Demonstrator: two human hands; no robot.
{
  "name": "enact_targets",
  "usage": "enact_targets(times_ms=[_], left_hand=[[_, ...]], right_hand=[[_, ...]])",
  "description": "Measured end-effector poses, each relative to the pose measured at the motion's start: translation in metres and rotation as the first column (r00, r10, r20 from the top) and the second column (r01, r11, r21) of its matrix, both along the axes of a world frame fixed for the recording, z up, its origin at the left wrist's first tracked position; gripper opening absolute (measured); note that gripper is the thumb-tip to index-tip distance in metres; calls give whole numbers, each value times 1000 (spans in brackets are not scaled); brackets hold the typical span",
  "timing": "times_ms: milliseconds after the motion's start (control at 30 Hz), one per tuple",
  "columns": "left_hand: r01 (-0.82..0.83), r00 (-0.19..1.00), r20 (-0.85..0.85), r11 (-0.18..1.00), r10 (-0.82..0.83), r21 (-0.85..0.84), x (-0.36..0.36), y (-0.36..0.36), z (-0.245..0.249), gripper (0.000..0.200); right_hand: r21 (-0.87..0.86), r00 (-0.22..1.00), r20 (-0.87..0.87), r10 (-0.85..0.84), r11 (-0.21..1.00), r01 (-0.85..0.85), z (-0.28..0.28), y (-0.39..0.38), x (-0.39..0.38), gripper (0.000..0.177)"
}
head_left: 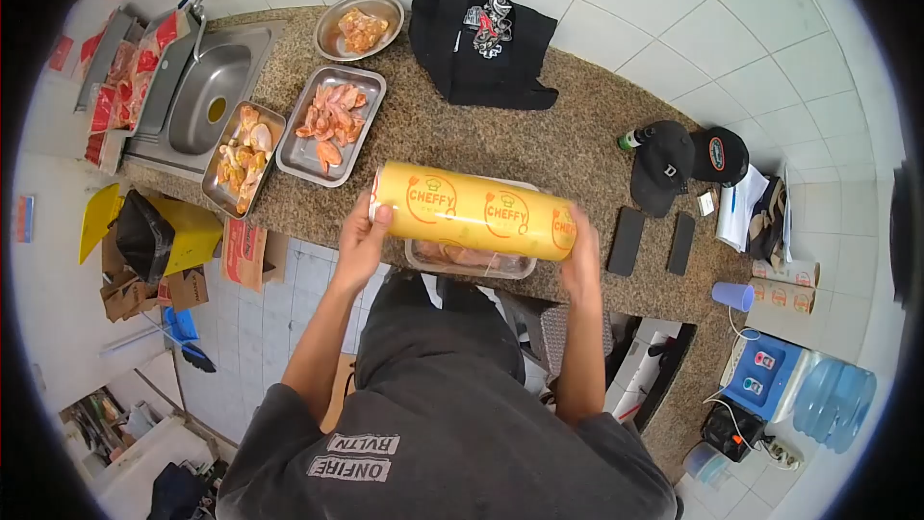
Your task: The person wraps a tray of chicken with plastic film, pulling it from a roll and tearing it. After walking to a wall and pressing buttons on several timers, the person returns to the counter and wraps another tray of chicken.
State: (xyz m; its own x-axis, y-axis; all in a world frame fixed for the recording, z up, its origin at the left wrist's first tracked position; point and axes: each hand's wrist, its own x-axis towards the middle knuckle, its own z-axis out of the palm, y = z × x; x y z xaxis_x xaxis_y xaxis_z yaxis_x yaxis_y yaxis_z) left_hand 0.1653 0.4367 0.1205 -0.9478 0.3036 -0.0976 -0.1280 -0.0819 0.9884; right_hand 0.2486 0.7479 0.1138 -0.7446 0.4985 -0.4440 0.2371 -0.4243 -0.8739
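Observation:
A large yellow roll of cling film [472,209], printed with "CHEFFY", is held level in front of me over the counter. My left hand [363,236] grips its left end, thumb on the near side. At the other end, my right hand [580,255] has its fingers around the roll; it looks slightly blurred. Under the roll, a tray of raw meat [472,260] sits at the counter's front edge, with much of it hidden by the roll. Plastic film seems to cover that tray.
Left on the granite counter [462,130] are a tray of chicken pieces [332,125], a smaller tray [244,159], a metal bowl [359,27] and the sink [207,96]. A black garment [484,39] lies behind. Caps [662,169] and two phones [626,241] lie right.

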Motion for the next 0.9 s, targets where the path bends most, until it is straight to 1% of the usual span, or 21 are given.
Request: enact_targets(times_ms=[33,67,100,133,167,233,300,367,400,467,500,567,600,667,700,733,767,800,833,867,900], left_hand=[[1,1000,8,1000,-1,2,0,2,9,41],[7,998,-62,1000,-8,-27,-2,4,15,42],[10,991,-135,998,-17,-55,-8,7,21,42],[71,988,-133,994,-81,-80,-15,6,26,45],[66,988,-133,995,-76,-78,-20,8,30,45],[69,991,-116,997,-67,19,-31,17,36,46],[97,991,-96,993,-91,63,-40,23,44,44],[113,992,-73,980,-102,161,-40,27,60,44],[119,992,-71,979,-109,164,-37,30,72,44],[65,997,-43,965,-56,253,-20,32,92,47],[71,997,-39,964,-63,255,-9,30,91,47],[9,999,-45,978,0,206,12,24,83,50],[12,999,-45,979,-3,205,24,20,74,50],[-253,967,99,928,234,272,46,13,46,57],[-300,911,349,934,220,195,56,9,32,61],[-325,790,577,940,208,105,65,2,14,64],[-237,654,756,941,-29,242,74,-9,-18,66],[-183,461,845,903,-271,390,80,-16,-55,68],[-203,343,759,745,-554,635,87,-16,-90,65],[131,701,569,861,-430,491,98,4,-96,61],[348,903,198,920,-380,179,103,23,-99,56]], right_hand=[[-116,999,51,7,993,-1,14,0,-4,45],[-115,998,58,5,993,2,20,0,-9,45],[-4,998,56,-9,1000,9,24,1,-15,45],[106,998,57,-18,994,12,28,2,-20,45],[108,998,57,-13,994,7,32,5,-27,45],[331,988,-150,-32,940,81,44,13,-41,43],[381,976,-211,-49,915,129,72,21,-50,39],[375,958,-284,-38,915,147,109,19,-50,37],[385,964,-265,-35,912,139,122,19,-47,36],[398,970,-240,-35,908,132,133,20,-35,34],[410,975,-217,-43,903,131,135,19,-27,33],[423,979,-198,-56,896,137,134,15,-12,31],[386,978,-187,-92,909,159,127,10,-5,30],[350,977,-179,-118,920,175,118,4,6,28],[345,977,-187,-105,924,166,115,0,11,28],[338,977,-193,-95,928,157,112,-5,19,28],[335,977,-192,-93,930,154,110,-8,26,28],[325,980,-177,-94,934,148,107,-12,31,27],[312,982,-159,-98,939,144,104,-18,37,26],[276,983,-164,-79,953,122,102,-24,45,25],[272,982,-168,-86,953,130,97,-29,52,25]])
